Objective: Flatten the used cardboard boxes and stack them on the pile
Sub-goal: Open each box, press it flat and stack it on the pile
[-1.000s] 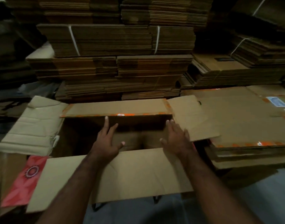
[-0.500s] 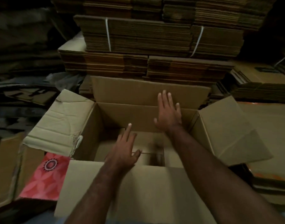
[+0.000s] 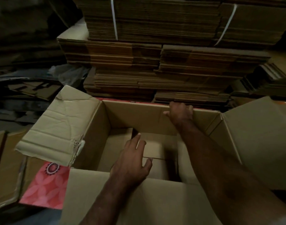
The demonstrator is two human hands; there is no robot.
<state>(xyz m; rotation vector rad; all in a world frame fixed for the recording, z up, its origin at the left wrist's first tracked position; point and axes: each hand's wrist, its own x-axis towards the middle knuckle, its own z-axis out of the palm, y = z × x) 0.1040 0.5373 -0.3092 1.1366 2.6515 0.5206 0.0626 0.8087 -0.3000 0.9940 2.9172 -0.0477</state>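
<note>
A large brown cardboard box [image 3: 135, 114] stands open in front of me, its four top flaps folded outward. My right hand [image 3: 180, 113] grips the top edge of the far wall, fingers curled over the rim and thumb on the inside. My left hand [image 3: 133, 163] reaches down inside the box with fingers spread and relaxed, above the bottom flaps [image 3: 153, 148], holding nothing. The crumpled left flap [image 3: 58, 127] sticks out to the left, and the near flap [image 3: 139, 203] lies under my forearms.
Tall strapped bundles of flattened cardboard [image 3: 155, 46] rise directly behind the box. A pink patterned box [image 3: 46, 185] sits at the lower left beside another open carton [image 3: 6, 168]. Loose cardboard scraps [image 3: 33, 90] lie at the far left. More flat cardboard [image 3: 268, 78] is at the right.
The far flap has gone from upright to folded down behind the box. My right hand moved from flat on that flap to gripping the far wall's rim. My left hand reached deeper inside.
</note>
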